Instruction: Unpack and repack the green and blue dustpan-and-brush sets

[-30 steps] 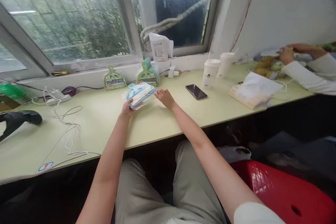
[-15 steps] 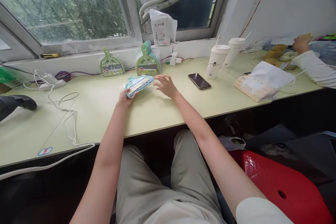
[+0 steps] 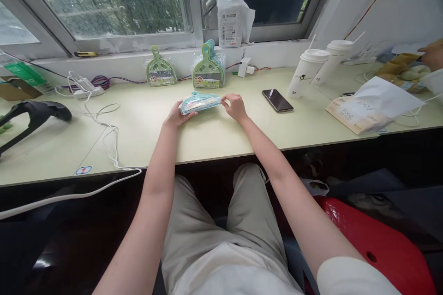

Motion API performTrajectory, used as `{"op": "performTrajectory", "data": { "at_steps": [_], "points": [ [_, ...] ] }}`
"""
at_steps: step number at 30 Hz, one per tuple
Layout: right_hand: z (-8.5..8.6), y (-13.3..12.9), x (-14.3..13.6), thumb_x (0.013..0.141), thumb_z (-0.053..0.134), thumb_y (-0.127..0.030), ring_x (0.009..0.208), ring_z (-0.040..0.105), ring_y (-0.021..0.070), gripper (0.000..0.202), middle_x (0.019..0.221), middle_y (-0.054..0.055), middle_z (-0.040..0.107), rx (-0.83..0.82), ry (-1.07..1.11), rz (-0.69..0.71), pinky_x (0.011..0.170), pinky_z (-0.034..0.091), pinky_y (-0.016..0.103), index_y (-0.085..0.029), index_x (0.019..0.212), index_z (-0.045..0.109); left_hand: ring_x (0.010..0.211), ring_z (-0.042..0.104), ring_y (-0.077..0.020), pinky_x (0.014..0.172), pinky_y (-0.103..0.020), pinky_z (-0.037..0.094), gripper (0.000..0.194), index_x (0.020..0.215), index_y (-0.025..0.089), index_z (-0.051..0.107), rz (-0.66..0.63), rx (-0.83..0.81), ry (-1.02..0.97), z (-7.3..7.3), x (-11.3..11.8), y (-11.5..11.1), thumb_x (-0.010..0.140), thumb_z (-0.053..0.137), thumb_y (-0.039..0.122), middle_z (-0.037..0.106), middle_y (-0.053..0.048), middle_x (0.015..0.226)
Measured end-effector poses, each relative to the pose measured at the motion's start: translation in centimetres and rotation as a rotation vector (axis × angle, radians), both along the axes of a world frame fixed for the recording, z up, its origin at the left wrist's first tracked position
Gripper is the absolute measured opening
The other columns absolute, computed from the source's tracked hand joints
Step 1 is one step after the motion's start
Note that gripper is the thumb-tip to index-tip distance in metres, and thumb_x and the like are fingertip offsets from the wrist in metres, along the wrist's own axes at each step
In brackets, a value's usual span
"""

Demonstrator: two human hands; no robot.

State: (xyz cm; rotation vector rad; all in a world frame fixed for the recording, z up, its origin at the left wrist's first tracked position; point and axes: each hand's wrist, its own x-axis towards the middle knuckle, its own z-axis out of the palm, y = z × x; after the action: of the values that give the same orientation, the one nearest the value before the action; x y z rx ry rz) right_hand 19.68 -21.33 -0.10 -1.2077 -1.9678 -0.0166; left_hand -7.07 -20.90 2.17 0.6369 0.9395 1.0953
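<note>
The pale green counter [image 3: 221, 138] spans the view, and a window [image 3: 104, 0] stands behind it at twelve o'clock. Toward three o'clock lies a white paper bag [image 3: 370, 103], and two lidded cups [image 3: 306, 71] stand at about two. A stack of green dustpans [image 3: 207, 67] leans against the sill. At the centre lies the blue packaged dustpan [image 3: 200, 102], flat on the counter. The left hand [image 3: 177, 114] has its grip clasped on the pack's nine o'clock end; the right hand [image 3: 235, 106] pinches its three o'clock end. A dark phone [image 3: 277, 100] lies beside the right hand.

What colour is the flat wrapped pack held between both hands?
Light blue plastic-wrapped pack, with a multicoloured label; head view shows it best.
</note>
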Motion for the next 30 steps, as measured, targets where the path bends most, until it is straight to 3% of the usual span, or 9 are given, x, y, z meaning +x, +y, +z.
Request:
{"op": "performTrajectory", "data": {
  "at_steps": [4, 7, 11, 15, 18, 21, 25, 28, 30],
  "points": [
    [0.2, 0.1, -0.3, 0.095, 0.044, -0.032, 0.111, 0.058, 0.0252, 0.019, 0.113, 0.010, 0.067, 0.037, 0.174, 0.057, 0.100, 0.039, 0.041, -0.021, 0.090, 0.059, 0.107, 0.065, -0.0273, 0.070, -0.025, 0.061, 0.055, 0.138, 0.005, 0.041, -0.126, 0.009, -0.024, -0.2, -0.3, -0.1, 0.084, 0.047, 0.010, 0.067, -0.018, 0.112],
    [0.3, 0.1, -0.3, 0.094, 0.044, -0.032, 0.120, 0.055, 0.0247, 0.017, 0.121, 0.010, 0.064, 0.054, 0.239, 0.127, 0.103, 0.039, 0.042, -0.022, 0.085, 0.054, 0.106, 0.066, -0.0273, 0.076, -0.030, 0.061, 0.056, 0.137, 0.001, 0.042, -0.107, 0.066, -0.050, -0.3, -0.4, -0.1, 0.083, 0.049, 0.012, 0.067, -0.019, 0.112],
    [0.2, 0.1, -0.5, 0.092, 0.045, -0.030, 0.094, 0.064, 0.0224, 0.012, 0.095, 0.007, 0.073, -0.076, 0.294, 0.114, 0.091, 0.046, 0.038, -0.023, 0.083, 0.048, 0.105, 0.066, -0.0248, 0.079, -0.029, 0.061, 0.053, 0.136, 0.002, 0.045, -0.058, 0.031, -0.016, -0.4, -0.2, 0.1, 0.084, 0.048, 0.008, 0.067, -0.017, 0.111],
    [0.0, 0.0, -0.9, 0.091, 0.045, -0.030, 0.077, 0.063, 0.0183, 0.013, 0.076, 0.002, 0.070, -0.096, 0.418, 0.105, 0.084, 0.047, 0.032, -0.024, 0.080, 0.044, 0.110, 0.065, -0.0270, 0.081, -0.033, 0.061, 0.049, 0.135, 0.006, 0.049, -0.124, 0.040, 0.007, -0.3, 0.3, 0.0, 0.086, 0.047, 0.008, 0.068, -0.017, 0.112],
    [0.0, 0.1, -0.9, 0.091, 0.043, -0.033, 0.074, 0.062, 0.0168, 0.014, 0.071, 0.000, 0.063, -0.086, 0.510, 0.048, 0.082, 0.047, 0.031, -0.024, 0.081, 0.044, 0.108, 0.066, -0.0300, 0.086, -0.036, 0.060, 0.045, 0.129, 0.002, 0.053, -0.219, 0.065, 0.029, -0.4, 0.8, -0.5, 0.084, 0.053, 0.007, 0.069, -0.020, 0.108],
    [0.0, 0.5, -0.4, 0.091, 0.044, -0.035, 0.087, 0.060, 0.0186, 0.015, 0.085, 0.004, 0.061, -0.042, 0.534, -0.071, 0.083, 0.048, 0.032, -0.023, 0.082, 0.046, 0.099, 0.070, -0.0293, 0.088, -0.038, 0.059, 0.048, 0.127, 0.000, 0.053, -0.302, 0.107, 0.062, -0.3, 1.4, -1.0, 0.079, 0.057, 0.001, 0.070, -0.021, 0.104],
    [-0.2, 1.2, 0.4, 0.088, 0.050, -0.035, 0.109, 0.053, 0.0218, 0.015, 0.111, 0.014, 0.053, -0.011, 0.530, -0.173, 0.088, 0.048, 0.034, -0.021, 0.082, 0.048, 0.088, 0.073, -0.0268, 0.087, -0.045, 0.059, 0.079, 0.141, 0.018, 0.042, -0.355, 0.239, 0.088, -0.1, 2.4, -1.9, 0.069, 0.063, -0.006, 0.070, -0.014, 0.108],
    [-0.6, 1.5, 0.6, 0.087, 0.049, -0.028, 0.107, 0.055, 0.0219, 0.008, 0.109, 0.015, 0.056, -0.084, 0.526, -0.183, 0.095, 0.046, 0.037, -0.019, 0.088, 0.049, 0.087, 0.073, -0.0262, 0.087, -0.048, 0.059, 0.099, 0.149, 0.031, 0.027, -0.361, 0.270, 0.100, 0.0, 2.7, -2.3, 0.067, 0.063, -0.010, 0.068, -0.011, 0.115],
    [-1.0, 1.6, 0.6, 0.085, 0.050, -0.025, 0.107, 0.057, 0.0218, 0.016, 0.111, 0.014, 0.058, -0.137, 0.550, -0.176, 0.096, 0.046, 0.039, -0.018, 0.099, 0.050, 0.087, 0.073, -0.0275, 0.086, -0.050, 0.058, 0.102, 0.151, 0.033, 0.023, -0.372, 0.228, 0.121, -0.1, 2.6, -2.3, 0.067, 0.063, -0.010, 0.067, -0.012, 0.117]
  ]
}}
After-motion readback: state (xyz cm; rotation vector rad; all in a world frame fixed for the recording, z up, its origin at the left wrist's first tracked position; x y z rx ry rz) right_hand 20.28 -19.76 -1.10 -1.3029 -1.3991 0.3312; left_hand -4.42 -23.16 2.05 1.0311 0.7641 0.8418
